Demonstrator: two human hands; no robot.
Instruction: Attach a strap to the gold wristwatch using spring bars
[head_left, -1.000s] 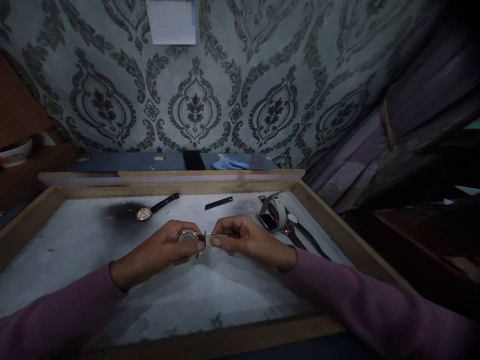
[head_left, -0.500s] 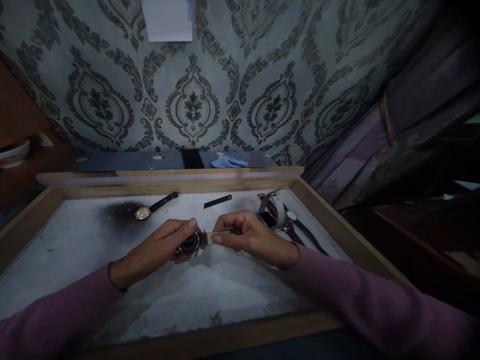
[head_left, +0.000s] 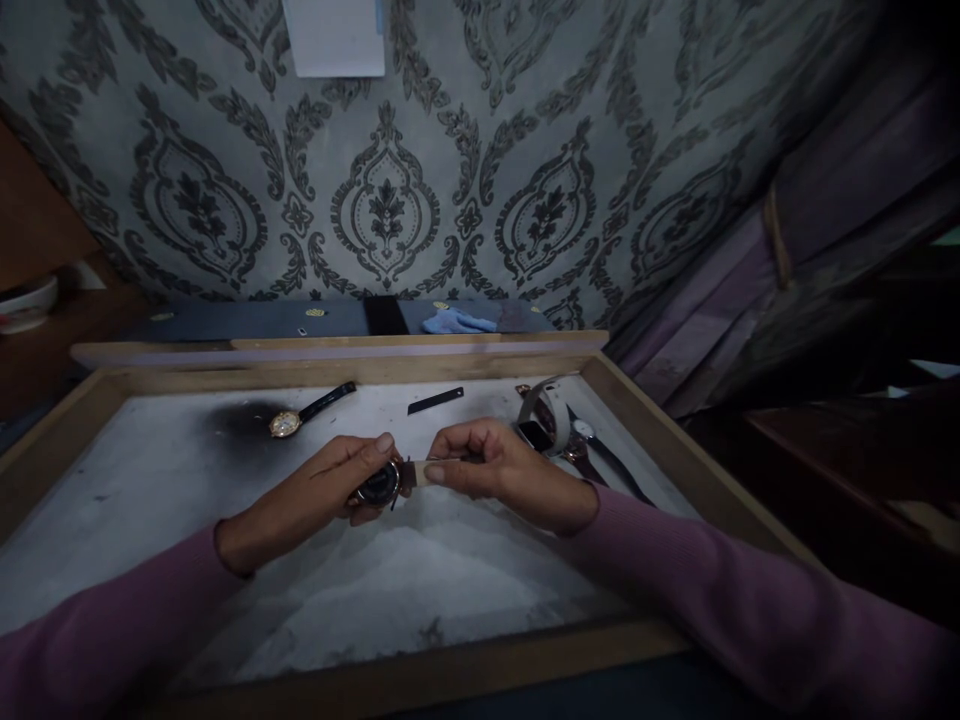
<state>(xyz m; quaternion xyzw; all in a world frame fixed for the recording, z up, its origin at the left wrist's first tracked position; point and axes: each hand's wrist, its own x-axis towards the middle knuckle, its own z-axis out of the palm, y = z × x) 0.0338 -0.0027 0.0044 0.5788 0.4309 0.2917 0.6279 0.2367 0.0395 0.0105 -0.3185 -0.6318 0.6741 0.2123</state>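
My left hand [head_left: 322, 487] is closed around a round dark-faced watch [head_left: 379, 484], its thumb on the edge of the case. From the right, my right hand [head_left: 499, 470] pinches a pale strip [head_left: 424, 473] that lies against the watch's brown strap [head_left: 407, 476]. Both hands are above the white bottom of a wood-framed tray [head_left: 525, 650]. My right fingers hide the far end of the strip and strap.
A gold watch with black strap [head_left: 285, 424] lies at the left back, a black flat bar [head_left: 436, 401] at the centre back. Several watches, one square-faced [head_left: 535, 435], lie right of my right hand. A blue cloth [head_left: 457, 322] lies behind the tray.
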